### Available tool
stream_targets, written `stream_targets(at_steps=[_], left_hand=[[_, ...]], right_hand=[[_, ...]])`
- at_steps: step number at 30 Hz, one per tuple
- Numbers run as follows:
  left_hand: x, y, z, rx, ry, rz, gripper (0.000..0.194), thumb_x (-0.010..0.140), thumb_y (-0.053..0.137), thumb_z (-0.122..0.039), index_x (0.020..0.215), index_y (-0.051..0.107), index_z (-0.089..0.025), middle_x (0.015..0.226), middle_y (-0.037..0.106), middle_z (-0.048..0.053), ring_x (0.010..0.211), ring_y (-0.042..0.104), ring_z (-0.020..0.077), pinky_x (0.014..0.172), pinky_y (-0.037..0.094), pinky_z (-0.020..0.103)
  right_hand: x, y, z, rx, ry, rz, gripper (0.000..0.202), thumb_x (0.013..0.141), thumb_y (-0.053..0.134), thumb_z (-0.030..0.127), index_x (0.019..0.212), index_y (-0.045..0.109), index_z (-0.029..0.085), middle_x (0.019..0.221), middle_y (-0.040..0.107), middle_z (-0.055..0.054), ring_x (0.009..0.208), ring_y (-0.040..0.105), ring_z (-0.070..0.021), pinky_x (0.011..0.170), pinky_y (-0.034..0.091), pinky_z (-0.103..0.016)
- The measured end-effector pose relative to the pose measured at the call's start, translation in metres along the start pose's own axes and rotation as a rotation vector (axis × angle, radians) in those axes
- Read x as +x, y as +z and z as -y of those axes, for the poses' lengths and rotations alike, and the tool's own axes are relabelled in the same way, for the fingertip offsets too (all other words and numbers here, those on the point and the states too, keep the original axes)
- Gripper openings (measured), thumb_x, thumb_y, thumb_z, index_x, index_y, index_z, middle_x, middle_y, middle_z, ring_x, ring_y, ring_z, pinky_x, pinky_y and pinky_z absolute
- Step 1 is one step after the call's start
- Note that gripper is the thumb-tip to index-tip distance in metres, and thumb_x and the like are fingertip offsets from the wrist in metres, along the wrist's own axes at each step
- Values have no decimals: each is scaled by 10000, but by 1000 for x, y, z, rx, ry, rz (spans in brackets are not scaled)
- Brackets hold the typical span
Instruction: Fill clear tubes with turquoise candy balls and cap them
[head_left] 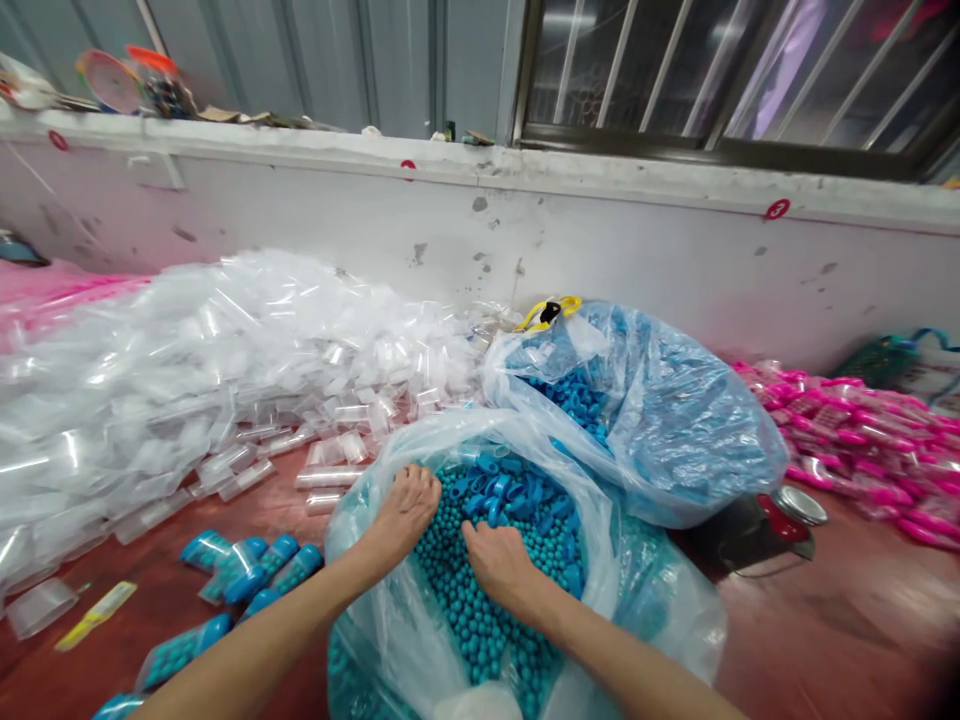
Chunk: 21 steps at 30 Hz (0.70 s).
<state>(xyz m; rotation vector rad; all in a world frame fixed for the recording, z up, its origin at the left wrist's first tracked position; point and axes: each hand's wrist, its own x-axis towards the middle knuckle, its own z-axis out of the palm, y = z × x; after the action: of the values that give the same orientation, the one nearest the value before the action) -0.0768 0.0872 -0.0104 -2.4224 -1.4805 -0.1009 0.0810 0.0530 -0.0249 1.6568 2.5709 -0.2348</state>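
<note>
A clear plastic bag (390, 620) stands open in front of me, full of small teal beads (480, 630). Several blue caps (517, 495) lie on top of the beads toward the far side. My left hand (411, 508) is at the bag's left rim, its fingers curled down at the beads; its fingertips are hidden. Over the middle of the beads is my right hand (499, 562), fingers bent in, with the thumb and index side close to the caps. Whether either hand holds anything is hidden. Several bead-filled tubes with blue caps (296, 568) lie left of the bag.
A large heap of clear tubes (247, 350) covers the table's left and back. Behind my bag, a second bag (675, 410) holds blue caps. At right are a dark container with a silver lid (801, 505) and a pile of pink items (862, 430). A yellow cutter (96, 615) lies front left.
</note>
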Motion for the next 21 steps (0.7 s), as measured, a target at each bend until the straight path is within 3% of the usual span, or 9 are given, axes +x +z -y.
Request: stream_targets(at_steps=[4, 6, 9, 12, 17, 21], left_hand=[[-6, 6, -19, -308, -19, 111, 361, 804, 261, -40, 1056, 489, -162, 1009, 550, 138, 953, 503, 264, 784, 374, 404], [-8, 10, -34, -456, -37, 197, 349, 783, 325, -52, 1079, 468, -169, 938, 573, 121, 892, 535, 252, 757, 391, 378], [-11, 17, -53, -512, -43, 255, 314, 781, 371, -91, 1062, 469, -193, 827, 581, 77, 797, 560, 221, 704, 411, 330], [-11, 20, -64, -510, -68, 266, 276, 805, 392, -177, 1063, 470, -236, 931, 540, 67, 878, 530, 214, 740, 409, 325], [1, 6, -71, -494, -51, 276, 197, 834, 367, -265, 971, 505, -231, 1103, 470, 75, 1060, 422, 227, 900, 327, 372], [0, -6, -68, -653, -132, 386, 184, 816, 366, -229, 939, 494, -181, 890, 579, 91, 884, 535, 228, 790, 386, 364]], right_hand=[[-20, -8, -28, 53, -61, 30, 235, 796, 447, 151, 1000, 558, 188, 892, 640, -90, 797, 622, -212, 653, 462, -280], [-31, -12, -39, 154, -98, 36, 303, 784, 453, 152, 1072, 538, 188, 956, 625, -88, 881, 598, -209, 724, 451, -281], [-43, -13, -51, 325, -94, 47, 396, 764, 435, 122, 1152, 509, 156, 1045, 599, -106, 999, 545, -210, 845, 403, -295], [-50, -8, -58, 380, -57, 59, 445, 736, 433, 114, 1175, 503, 144, 1106, 577, -111, 1050, 513, -211, 898, 367, -303], [-54, -6, -66, 452, 14, -24, 450, 737, 441, 142, 1184, 493, 150, 1171, 559, -84, 1081, 496, -200, 925, 343, -293], [-61, -18, -73, 430, 60, -82, 368, 780, 433, 190, 1137, 521, 176, 1115, 595, -68, 1028, 532, -206, 871, 371, -296]])
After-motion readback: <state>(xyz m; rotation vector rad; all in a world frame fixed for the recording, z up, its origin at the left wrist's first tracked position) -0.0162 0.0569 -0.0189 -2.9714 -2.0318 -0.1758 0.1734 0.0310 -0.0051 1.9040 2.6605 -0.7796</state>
